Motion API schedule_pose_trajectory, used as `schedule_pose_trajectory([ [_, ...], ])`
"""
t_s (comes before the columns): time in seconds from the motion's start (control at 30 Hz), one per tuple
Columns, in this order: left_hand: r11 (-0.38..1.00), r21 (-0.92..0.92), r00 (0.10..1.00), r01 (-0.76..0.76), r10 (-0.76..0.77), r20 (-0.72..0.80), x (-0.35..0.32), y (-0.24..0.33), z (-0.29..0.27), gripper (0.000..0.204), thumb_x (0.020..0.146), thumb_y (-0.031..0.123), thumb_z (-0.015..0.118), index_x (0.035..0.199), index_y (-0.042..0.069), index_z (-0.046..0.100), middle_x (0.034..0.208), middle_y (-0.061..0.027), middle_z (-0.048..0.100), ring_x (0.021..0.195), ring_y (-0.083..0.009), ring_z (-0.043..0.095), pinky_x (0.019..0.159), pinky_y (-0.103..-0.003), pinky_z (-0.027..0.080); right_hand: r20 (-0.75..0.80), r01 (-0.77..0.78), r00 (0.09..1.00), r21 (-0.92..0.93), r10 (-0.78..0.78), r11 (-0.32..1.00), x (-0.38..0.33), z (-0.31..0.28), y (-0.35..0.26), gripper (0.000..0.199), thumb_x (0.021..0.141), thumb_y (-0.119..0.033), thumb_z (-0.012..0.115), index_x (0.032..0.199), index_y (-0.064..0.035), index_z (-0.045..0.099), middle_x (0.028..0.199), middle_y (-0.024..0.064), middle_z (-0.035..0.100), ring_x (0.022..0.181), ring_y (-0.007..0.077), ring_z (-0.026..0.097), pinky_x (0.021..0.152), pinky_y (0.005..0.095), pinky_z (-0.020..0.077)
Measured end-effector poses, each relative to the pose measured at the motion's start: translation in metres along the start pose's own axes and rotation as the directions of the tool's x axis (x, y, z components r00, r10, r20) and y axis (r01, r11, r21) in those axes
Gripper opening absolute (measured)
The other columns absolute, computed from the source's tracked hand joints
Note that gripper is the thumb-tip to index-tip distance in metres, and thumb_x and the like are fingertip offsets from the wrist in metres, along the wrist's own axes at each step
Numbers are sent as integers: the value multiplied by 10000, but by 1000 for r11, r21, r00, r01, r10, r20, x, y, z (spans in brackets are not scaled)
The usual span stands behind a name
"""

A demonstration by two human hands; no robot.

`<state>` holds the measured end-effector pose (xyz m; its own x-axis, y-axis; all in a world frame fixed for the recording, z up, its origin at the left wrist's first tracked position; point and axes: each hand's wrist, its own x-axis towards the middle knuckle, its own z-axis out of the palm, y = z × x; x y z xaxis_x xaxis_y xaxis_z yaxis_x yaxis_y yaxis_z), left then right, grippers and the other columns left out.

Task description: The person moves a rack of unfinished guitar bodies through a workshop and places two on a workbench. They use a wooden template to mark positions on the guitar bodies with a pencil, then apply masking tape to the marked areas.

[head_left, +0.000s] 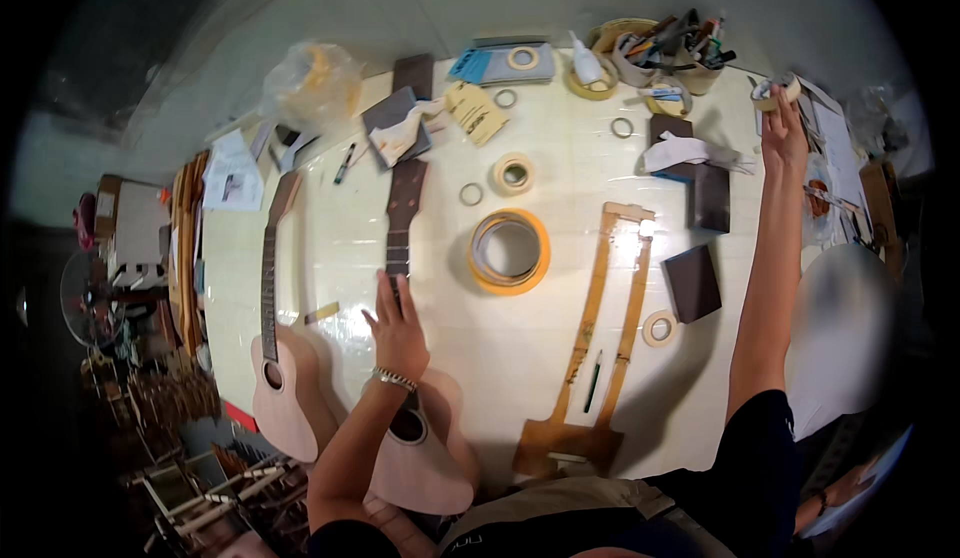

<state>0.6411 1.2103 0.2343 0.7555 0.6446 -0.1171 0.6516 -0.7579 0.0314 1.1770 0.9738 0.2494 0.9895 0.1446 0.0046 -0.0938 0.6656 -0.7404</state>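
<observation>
My left hand (pixel 400 336) lies open, its fingers stretched out over the dark fretboard of an unfinished pale ukulele (pixel 440 463). My left forearm covers part of its body. At the far right edge of the table, my right arm is stretched out, and my right hand (pixel 784 143) is closed on a roll of tape (pixel 777 94). A second pale ukulele (pixel 290 398) lies to the left of the first. Between the arms stand a wide stack of yellow-orange tape rolls (pixel 541 250) and a smaller cream tape roll (pixel 500 172).
A brown frame-shaped template (pixel 570 446) lies near me with a pencil (pixel 593 382) inside it. Dark blocks (pixel 692 284) sit to its right. Along the back are a plastic bag (pixel 312 88), a glue bottle (pixel 587 63) and tool-filled holders (pixel 640 63). Another person's hand (pixel 848 485) shows at lower right.
</observation>
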Motion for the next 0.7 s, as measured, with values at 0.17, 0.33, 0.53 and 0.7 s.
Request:
schedule_pose_trajectory([
  [0.17, 999, -23, 999, 35, -35, 7, -7, -10, 5, 794, 708, -17, 517, 1377, -41, 90, 1423, -272, 22, 1280, -413, 212, 947, -663, 214, 376, -493, 855, 377, 357, 785, -236, 44, 21, 237, 845, 13, 532, 1069, -62, 526, 1059, 125, 555, 1064, 211, 516, 1021, 368, 372],
  [0.33, 912, -387, 961, -136, 27, -274, -36, -29, -21, 536, 778, 144, 616, 1246, 26, 383, 1319, -192, 327, 1240, -325, 317, 988, -507, 282, 454, -733, 680, 426, 576, 530, -415, 100, 21, 193, 887, -131, 520, 1074, -84, 525, 1000, 114, 574, 1061, 223, 509, 1048, 398, 330],
  [0.53, 132, -983, 976, -128, -157, -149, -167, -39, -57, 105, 833, 97, 592, 844, -8, 606, 986, -93, 537, 895, -168, 527, 767, -257, 435, 541, -774, 625, 526, 563, 353, -534, 125, 26, 172, 902, -161, 492, 1051, -102, 555, 1027, 110, 572, 1079, 214, 495, 1051, 384, 333],
  [0.7, 1, -962, 949, -275, -162, -271, -226, -52, -73, 191, 840, 93, 593, 1002, 2, 637, 1002, -67, 521, 847, -113, 518, 709, -202, 419, 472, -690, 722, 439, 506, 575, -617, 143, 35, 156, 888, -144, 515, 1025, -90, 567, 1057, 100, 571, 1107, 230, 501, 1013, 365, 387],
])
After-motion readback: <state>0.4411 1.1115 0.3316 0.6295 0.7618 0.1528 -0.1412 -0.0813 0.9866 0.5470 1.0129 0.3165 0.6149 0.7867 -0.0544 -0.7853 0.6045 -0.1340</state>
